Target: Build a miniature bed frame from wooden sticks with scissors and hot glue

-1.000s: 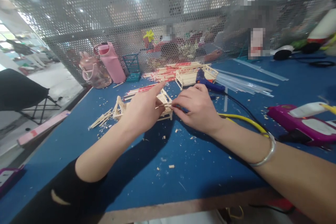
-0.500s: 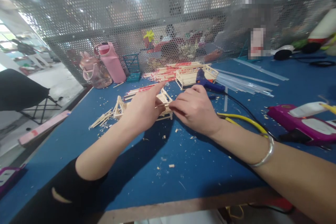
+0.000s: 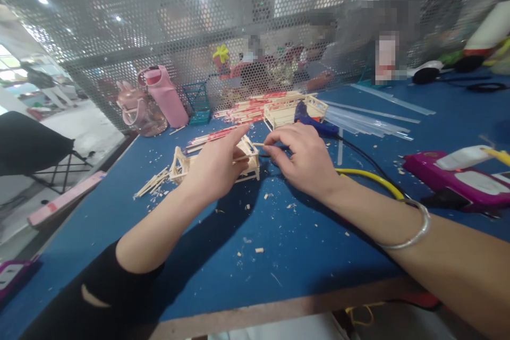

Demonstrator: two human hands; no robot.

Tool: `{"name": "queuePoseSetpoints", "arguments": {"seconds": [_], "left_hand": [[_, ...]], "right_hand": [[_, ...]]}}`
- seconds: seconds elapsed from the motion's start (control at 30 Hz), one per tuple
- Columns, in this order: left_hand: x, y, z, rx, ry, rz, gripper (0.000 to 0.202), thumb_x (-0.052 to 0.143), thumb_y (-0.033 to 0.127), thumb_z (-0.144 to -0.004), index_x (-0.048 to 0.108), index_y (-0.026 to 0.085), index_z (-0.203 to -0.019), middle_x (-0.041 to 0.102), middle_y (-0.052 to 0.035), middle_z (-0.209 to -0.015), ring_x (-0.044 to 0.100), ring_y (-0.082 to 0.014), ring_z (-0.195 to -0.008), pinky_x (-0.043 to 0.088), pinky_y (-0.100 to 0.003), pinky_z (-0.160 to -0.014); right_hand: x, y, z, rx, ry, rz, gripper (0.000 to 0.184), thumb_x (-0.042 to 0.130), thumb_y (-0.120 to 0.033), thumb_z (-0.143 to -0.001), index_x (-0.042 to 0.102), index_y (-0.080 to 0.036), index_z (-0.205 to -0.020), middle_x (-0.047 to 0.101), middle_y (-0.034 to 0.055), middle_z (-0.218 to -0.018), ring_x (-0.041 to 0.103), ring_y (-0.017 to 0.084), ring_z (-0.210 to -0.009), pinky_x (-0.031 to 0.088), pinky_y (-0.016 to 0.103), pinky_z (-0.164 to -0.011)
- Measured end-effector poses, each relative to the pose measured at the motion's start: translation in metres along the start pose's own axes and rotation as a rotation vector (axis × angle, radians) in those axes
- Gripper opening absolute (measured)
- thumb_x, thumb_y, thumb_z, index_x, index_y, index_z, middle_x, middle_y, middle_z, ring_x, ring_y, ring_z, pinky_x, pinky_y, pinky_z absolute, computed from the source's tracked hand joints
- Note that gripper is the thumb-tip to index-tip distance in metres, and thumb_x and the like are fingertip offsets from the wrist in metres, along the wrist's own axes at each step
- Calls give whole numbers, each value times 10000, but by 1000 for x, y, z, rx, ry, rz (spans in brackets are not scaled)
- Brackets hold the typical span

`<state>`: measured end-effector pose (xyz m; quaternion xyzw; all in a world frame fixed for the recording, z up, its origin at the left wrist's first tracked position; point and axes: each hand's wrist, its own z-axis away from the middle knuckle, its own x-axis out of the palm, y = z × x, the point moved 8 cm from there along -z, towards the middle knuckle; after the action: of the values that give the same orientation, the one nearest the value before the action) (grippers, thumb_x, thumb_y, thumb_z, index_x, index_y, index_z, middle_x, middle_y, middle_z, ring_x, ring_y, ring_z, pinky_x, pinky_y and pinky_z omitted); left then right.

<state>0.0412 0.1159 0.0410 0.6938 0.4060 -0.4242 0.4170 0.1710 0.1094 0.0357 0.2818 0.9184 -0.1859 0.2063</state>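
Note:
A small frame of pale wooden sticks [image 3: 252, 174] stands on the blue table, partly hidden behind my left hand [image 3: 215, 164]. My left fingers are closed around a thin wooden stick [image 3: 244, 158] at the frame's right side. Just right of the frame, my right hand [image 3: 306, 155] pinches a short pale stick [image 3: 258, 144] between thumb and fingertips. Beyond my right hand a blue glue gun [image 3: 303, 116] rests against a second, tray-like stick frame [image 3: 279, 117]. Loose short sticks [image 3: 152, 183] lie left of the nearer frame.
Red-marked sticks [image 3: 247, 109] are piled by the perforated metal screen [image 3: 175, 37]. Clear glue sticks [image 3: 366, 119] lie back right. A pink bottle [image 3: 169, 96] and a clear jug [image 3: 141, 111] stand at left. A yellow-handled tool [image 3: 374, 176] and a magenta device [image 3: 450, 183] lie at right.
My right hand has moved slightly away and up from the frame, and the short stick in its fingers now shows. My left hand stays at the frame. The view has shifted slightly.

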Motion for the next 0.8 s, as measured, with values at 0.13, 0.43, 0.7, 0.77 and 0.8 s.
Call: {"name": "queuePoseSetpoints", "arguments": {"seconds": [0.13, 0.43, 0.7, 0.77, 0.8], "left_hand": [[2, 0, -1, -4, -3, 10, 648, 629, 144, -756, 417, 211, -1364, 734, -22, -864, 672, -196, -847, 488, -296, -756], [-2, -5, 1, -27, -70, 5, 751, 652, 157, -727, 345, 248, -1406, 687, -35, -1061, 658, -175, -858, 492, -295, -780], [4, -5, 1, -44, -61, -15, 716, 646, 252, -762, 342, 228, -1410, 720, -44, -958, 659, -222, -891, 478, -307, -736], [2, -3, 0, -44, -35, -9, 715, 644, 263, -770, 333, 227, -1413, 722, -36, -942, 660, -215, -874, 471, -299, -721], [1, -2, 0, -46, -26, -13, 719, 645, 252, -768, 328, 228, -1414, 723, -30, -932, 660, -212, -870, 469, -297, -719]], "right_hand": [[-1, 1, 0, 2, 6, 0, 130, 543, -243, -867, 616, -182, -778, 683, 33, -813, 595, 189, -802, 367, 314, -735], [0, 15, 0, 100, 0, -95, 104, 507, -198, -864, 584, -186, -795, 653, 13, -743, 590, 146, -690, 413, 254, -648], [-1, 16, 1, 109, 11, -86, 79, 517, -181, -845, 573, -195, -791, 651, 7, -742, 602, 148, -696, 424, 253, -644], [-1, 16, 1, 110, 3, -82, 81, 510, -184, -847, 572, -198, -797, 654, 6, -746, 603, 150, -703, 426, 256, -652], [0, 15, 1, 110, -1, -82, 83, 508, -184, -848, 572, -199, -799, 655, 6, -747, 603, 150, -704, 426, 257, -655]]}}
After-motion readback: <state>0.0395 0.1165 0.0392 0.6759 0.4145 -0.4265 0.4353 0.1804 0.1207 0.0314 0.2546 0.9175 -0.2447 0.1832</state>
